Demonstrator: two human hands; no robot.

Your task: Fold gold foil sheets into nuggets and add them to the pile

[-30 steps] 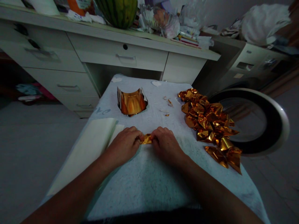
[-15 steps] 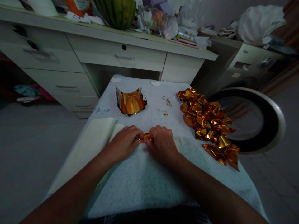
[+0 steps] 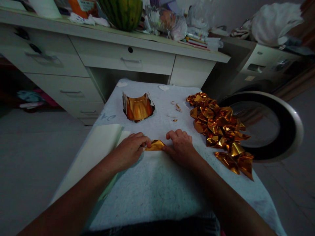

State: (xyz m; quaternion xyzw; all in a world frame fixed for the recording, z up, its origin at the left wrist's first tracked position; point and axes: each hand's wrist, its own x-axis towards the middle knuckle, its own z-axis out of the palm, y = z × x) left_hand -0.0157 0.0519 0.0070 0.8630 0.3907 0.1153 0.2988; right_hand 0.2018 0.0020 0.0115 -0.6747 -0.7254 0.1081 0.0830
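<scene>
A small folded piece of gold foil paper (image 3: 155,145) lies on the cloth-covered table in front of me. My left hand (image 3: 134,146) is closed, pinching the paper's left end between thumb and fingers. At the other end, my right hand (image 3: 180,146) has its thumb at the paper's right tip, its fingers raised and apart from the thumb. Beyond my hands stands a stack of curved gold foil sheets (image 3: 139,108). To the right is a heap of folded gold foil pieces (image 3: 216,123), with two lying at its near end.
Pale paper sheets (image 3: 98,147) lie left, partly under my left forearm. Small foil scraps (image 3: 178,107) dot the cloth (image 3: 157,190). Behind are a white drawer desk (image 3: 110,55) with a watermelon (image 3: 123,14) and clutter, and a washing machine with its round door (image 3: 261,126) open.
My right hand has moved slightly right and its fingers have lifted off the foil paper, leaving more of it visible. My left hand stays at the left end.
</scene>
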